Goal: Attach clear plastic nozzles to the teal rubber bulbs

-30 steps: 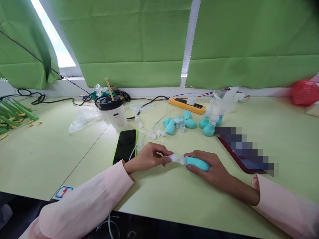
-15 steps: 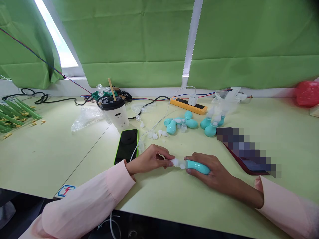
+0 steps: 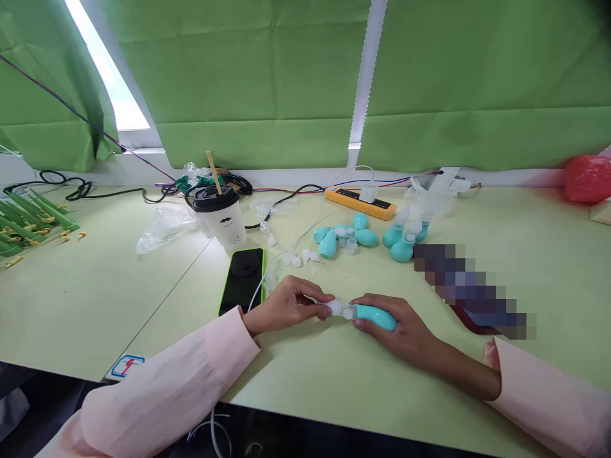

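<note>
Cup [image 3: 230, 230]: left of centre, bore a dark logo; the print beneath was too small to read.
Sticker [image 3: 128, 366]: showed a red mark in a blue border at lower left.
Left hand [image 3: 293, 306]: thumb and fingers pinched a white piece [image 3: 337, 308].
Right hand [image 3: 405, 327]: half closed, it gripped a teal bulb [image 3: 375, 316].
Bulb: lay below and right of frame centre, beside the white piece.
</note>
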The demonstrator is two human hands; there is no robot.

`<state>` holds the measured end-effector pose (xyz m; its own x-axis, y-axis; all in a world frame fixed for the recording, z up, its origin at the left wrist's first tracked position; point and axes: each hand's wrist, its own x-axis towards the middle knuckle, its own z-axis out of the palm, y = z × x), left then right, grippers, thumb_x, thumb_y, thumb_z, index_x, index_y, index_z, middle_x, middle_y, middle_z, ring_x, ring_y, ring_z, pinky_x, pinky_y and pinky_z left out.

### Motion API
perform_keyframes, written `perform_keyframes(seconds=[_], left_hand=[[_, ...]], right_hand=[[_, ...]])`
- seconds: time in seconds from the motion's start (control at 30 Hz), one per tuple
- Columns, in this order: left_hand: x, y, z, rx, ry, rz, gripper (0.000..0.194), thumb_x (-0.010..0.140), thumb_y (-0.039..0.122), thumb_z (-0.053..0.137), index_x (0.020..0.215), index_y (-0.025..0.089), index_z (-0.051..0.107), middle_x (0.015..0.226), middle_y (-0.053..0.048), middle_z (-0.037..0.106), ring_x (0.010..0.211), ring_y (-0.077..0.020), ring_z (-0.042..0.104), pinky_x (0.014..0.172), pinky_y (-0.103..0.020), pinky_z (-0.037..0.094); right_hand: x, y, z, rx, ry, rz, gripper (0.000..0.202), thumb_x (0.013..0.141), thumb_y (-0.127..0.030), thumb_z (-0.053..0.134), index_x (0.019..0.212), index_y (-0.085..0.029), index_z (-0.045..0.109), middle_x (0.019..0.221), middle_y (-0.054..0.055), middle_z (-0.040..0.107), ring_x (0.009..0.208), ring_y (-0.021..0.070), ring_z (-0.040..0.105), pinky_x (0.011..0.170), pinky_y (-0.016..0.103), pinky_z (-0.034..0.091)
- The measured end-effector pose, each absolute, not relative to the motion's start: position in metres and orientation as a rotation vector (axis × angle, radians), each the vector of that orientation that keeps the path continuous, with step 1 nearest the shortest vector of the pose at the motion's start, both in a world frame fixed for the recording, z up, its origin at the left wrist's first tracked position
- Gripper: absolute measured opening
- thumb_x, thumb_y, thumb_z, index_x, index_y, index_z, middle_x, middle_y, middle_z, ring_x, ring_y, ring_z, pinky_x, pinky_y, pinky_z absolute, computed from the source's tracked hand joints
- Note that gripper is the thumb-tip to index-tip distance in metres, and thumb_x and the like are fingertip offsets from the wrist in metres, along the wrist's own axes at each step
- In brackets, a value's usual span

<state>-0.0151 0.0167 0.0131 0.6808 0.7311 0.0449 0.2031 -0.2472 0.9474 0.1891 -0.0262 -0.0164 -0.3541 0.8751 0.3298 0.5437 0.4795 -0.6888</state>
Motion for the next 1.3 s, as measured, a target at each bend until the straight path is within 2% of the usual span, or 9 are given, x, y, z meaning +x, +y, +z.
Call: perform_keyframes(seconds=[0.17, 0.3, 0.5, 0.57, 0.73, 0.97, 1.07, 1.17, 1.3], left_hand=[[-0.016, 0.018, 0.015, 1.716, 0.704, 0.639, 0.026, 0.066, 0.024, 0.062, 0.087, 0.009, 0.064, 0.07, -0.007, 0.063, 0.064, -0.0134, 0.058, 0.059, -0.024, 0.048], [-0.012, 0.017, 0.012, 1.533, 0.689, 0.75, 0.026, 0.064, 0.026, 0.064, 0.084, 0.009, 0.064, 0.064, -0.006, 0.064, 0.055, -0.0115, 0.057, 0.057, -0.025, 0.05], [-0.009, 0.015, 0.01, 1.462, 0.714, 0.844, 0.038, 0.061, 0.028, 0.066, 0.094, 0.01, 0.061, 0.071, -0.006, 0.064, 0.062, -0.0132, 0.059, 0.063, -0.028, 0.05], [-0.009, 0.015, 0.013, 1.477, 0.736, 0.898, 0.039, 0.062, 0.029, 0.065, 0.095, 0.01, 0.06, 0.073, -0.007, 0.064, 0.064, -0.0132, 0.058, 0.065, -0.029, 0.05], [-0.011, 0.016, 0.012, 1.634, 0.878, 0.953, 0.03, 0.072, 0.029, 0.055, 0.092, 0.009, 0.061, 0.073, -0.007, 0.063, 0.064, -0.0125, 0.057, 0.063, -0.027, 0.049], [-0.018, 0.031, 0.008, 2.087, 1.255, 1.131, 0.023, 0.074, 0.021, 0.047, 0.091, 0.014, 0.061, 0.071, -0.003, 0.063, 0.063, -0.0113, 0.055, 0.058, -0.023, 0.046], [-0.022, 0.038, 0.012, 2.3, 1.412, 1.099, 0.023, 0.074, 0.018, 0.045, 0.092, 0.016, 0.06, 0.077, -0.003, 0.063, 0.067, -0.0135, 0.053, 0.06, -0.025, 0.046], [-0.025, 0.042, 0.011, 2.576, 1.536, 0.941, 0.025, 0.075, 0.019, 0.044, 0.097, 0.019, 0.057, 0.09, -0.003, 0.062, 0.081, -0.0194, 0.05, 0.063, -0.029, 0.045], [-0.026, 0.044, 0.003, 2.849, 1.518, 0.709, 0.034, 0.078, 0.017, 0.039, 0.111, 0.02, 0.047, 0.114, -0.003, 0.051, 0.099, -0.025, 0.04, 0.069, -0.033, 0.044]], right_hand=[[0.188, -0.03, -0.007, -1.223, -2.042, 0.683, 0.02, 0.076, -0.035, 0.048, 0.089, -0.021, 0.054, 0.083, 0.002, 0.062, 0.074, 0.0162, 0.057, 0.066, 0.026, 0.045], [0.185, -0.036, 0.007, -1.189, -2.148, 0.721, 0.017, 0.08, -0.031, 0.043, 0.091, -0.021, 0.051, 0.08, 0.001, 0.059, 0.07, 0.014, 0.054, 0.064, 0.025, 0.044], [0.192, -0.032, 0.017, -1.204, -2.167, 0.519, 0.014, 0.072, -0.031, 0.054, 0.081, -0.021, 0.057, 0.081, 0.004, 0.054, 0.073, 0.0155, 0.052, 0.066, 0.028, 0.043], [0.203, -0.024, 0.023, -1.259, -2.113, 0.431, 0.016, 0.071, -0.035, 0.055, 0.078, -0.021, 0.058, 0.078, 0.003, 0.055, 0.067, 0.0151, 0.051, 0.062, 0.027, 0.043], [0.232, 0.001, 0.037, -1.559, -1.879, 0.187, 0.024, 0.064, -0.041, 0.057, 0.075, -0.02, 0.058, 0.056, -0.001, 0.05, 0.048, 0.0128, 0.045, 0.046, 0.025, 0.038], [0.245, 0.026, 0.029, -1.701, -1.806, 0.065, 0.019, 0.062, -0.036, 0.056, 0.069, -0.019, 0.056, 0.053, -0.001, 0.054, 0.048, 0.0141, 0.051, 0.05, 0.028, 0.043], [0.249, 0.032, 0.022, -1.699, -1.77, 0.054, 0.023, 0.061, -0.036, 0.057, 0.077, -0.019, 0.055, 0.062, 0.001, 0.059, 0.051, 0.015, 0.055, 0.056, 0.03, 0.046], [0.251, 0.035, 0.017, -1.709, -1.733, 0.077, 0.038, 0.061, -0.034, 0.059, 0.094, -0.019, 0.05, 0.07, 0.002, 0.061, 0.053, 0.0153, 0.057, 0.057, 0.03, 0.047], [0.251, 0.035, 0.016, -1.71, -1.773, 0.053, 0.049, 0.061, -0.032, 0.06, 0.106, -0.019, 0.044, 0.069, 0.001, 0.06, 0.051, 0.0143, 0.057, 0.059, 0.03, 0.047]])
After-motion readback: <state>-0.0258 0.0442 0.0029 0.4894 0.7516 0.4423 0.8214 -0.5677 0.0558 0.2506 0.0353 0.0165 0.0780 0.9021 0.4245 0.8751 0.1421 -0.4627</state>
